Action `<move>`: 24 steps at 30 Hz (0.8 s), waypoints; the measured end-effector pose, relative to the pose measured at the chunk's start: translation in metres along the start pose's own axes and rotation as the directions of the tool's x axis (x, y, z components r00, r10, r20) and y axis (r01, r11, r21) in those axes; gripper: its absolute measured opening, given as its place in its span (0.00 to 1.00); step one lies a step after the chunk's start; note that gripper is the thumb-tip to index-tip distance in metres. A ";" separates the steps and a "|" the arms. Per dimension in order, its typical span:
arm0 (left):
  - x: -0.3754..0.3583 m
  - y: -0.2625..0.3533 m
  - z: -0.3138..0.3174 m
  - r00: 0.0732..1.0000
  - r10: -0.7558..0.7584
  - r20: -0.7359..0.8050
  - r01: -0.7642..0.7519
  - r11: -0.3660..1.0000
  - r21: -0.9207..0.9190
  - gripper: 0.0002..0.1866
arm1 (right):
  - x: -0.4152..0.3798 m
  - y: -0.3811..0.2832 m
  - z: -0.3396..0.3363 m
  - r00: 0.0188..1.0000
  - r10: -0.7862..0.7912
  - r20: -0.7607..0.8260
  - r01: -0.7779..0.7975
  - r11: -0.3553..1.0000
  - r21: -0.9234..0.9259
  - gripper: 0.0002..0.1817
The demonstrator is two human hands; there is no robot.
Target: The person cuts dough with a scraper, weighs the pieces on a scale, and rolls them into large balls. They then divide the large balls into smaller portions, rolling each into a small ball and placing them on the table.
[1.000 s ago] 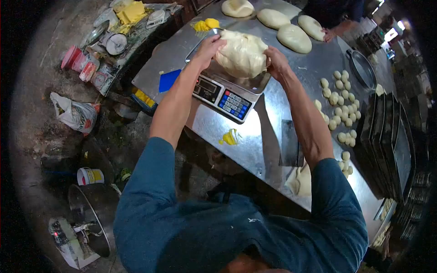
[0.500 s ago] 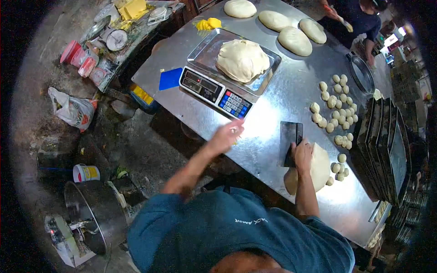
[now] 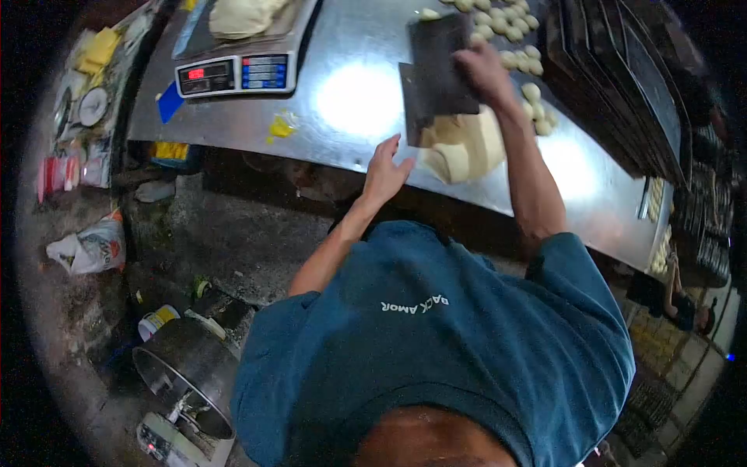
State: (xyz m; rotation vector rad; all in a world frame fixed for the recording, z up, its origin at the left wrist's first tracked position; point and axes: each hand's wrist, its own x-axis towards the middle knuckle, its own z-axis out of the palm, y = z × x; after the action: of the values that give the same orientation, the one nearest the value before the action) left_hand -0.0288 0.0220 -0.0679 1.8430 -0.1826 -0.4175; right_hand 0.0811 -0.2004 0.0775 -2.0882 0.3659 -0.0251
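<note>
passage: tabletop [image 3: 346, 47] between scale [image 3: 236, 75] and blade [image 3: 440, 58] | in the way, right: dough balls [image 3: 532, 92], then tray stack [image 3: 611, 89]

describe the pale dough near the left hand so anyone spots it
Above the shiny steel table, find the bare right hand holding a flat dark rectangular blade. Below it in view, by the table edge, lies the pale dough slab, far larger than the small round dough balls.
</note>
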 end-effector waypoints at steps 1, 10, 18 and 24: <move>-0.002 0.005 0.015 0.995 0.101 -0.022 -0.100 0.992 0.072 0.33 | -0.005 0.016 -0.029 0.977 -0.169 -0.130 0.192 0.962 0.191 0.15; -0.005 0.024 0.068 0.942 0.327 -0.071 -0.290 0.903 0.317 0.20 | -0.171 0.062 -0.058 0.999 -0.036 0.027 0.044 0.898 -0.437 0.21; -0.039 0.011 0.024 0.953 0.223 -0.203 -0.175 0.957 0.229 0.11 | -0.119 0.088 0.053 0.973 -0.127 0.194 0.215 0.812 -0.542 0.19; -0.007 0.075 -0.104 0.899 0.172 -0.402 -0.162 0.985 0.060 0.11 | -0.141 0.072 0.074 0.957 -0.121 0.265 0.230 0.871 -0.434 0.29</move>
State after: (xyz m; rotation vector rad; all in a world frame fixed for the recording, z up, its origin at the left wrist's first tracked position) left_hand 0.0102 0.0935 0.0307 1.8784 -0.0587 0.0945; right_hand -0.0596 -0.1348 -0.0040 -2.5599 0.0322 0.2144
